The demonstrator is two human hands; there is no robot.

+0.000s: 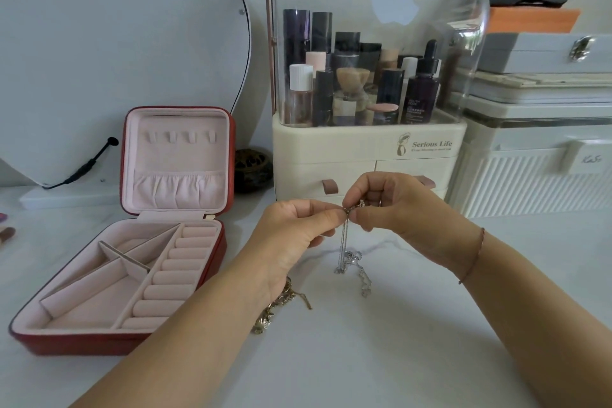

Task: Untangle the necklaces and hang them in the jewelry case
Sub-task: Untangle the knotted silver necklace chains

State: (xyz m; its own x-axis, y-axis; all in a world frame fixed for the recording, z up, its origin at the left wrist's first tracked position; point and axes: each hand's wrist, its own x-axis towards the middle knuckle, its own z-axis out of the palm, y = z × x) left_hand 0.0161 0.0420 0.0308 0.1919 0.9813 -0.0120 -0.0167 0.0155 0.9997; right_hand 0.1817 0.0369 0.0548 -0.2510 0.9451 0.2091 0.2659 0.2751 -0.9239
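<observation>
A silver necklace (pixel 344 247) hangs in thin strands from my fingertips, and its lower end lies bunched on the white table. My left hand (pixel 291 232) and my right hand (pixel 394 212) pinch its top together above the table. A gold necklace (pixel 281 305) lies in a heap on the table, partly hidden under my left wrist. The red jewelry case (pixel 212 262) stands open at the left. Its pink lid is upright and carries a row of small hooks (pixel 182 137) with nothing on them.
A cream cosmetics organiser (pixel 367 156) with a clear dome full of bottles stands right behind my hands. White storage boxes (pixel 536 175) fill the right side. A round mirror (pixel 116 43) leans at the back left, with a black cable (pixel 89 164) beside it.
</observation>
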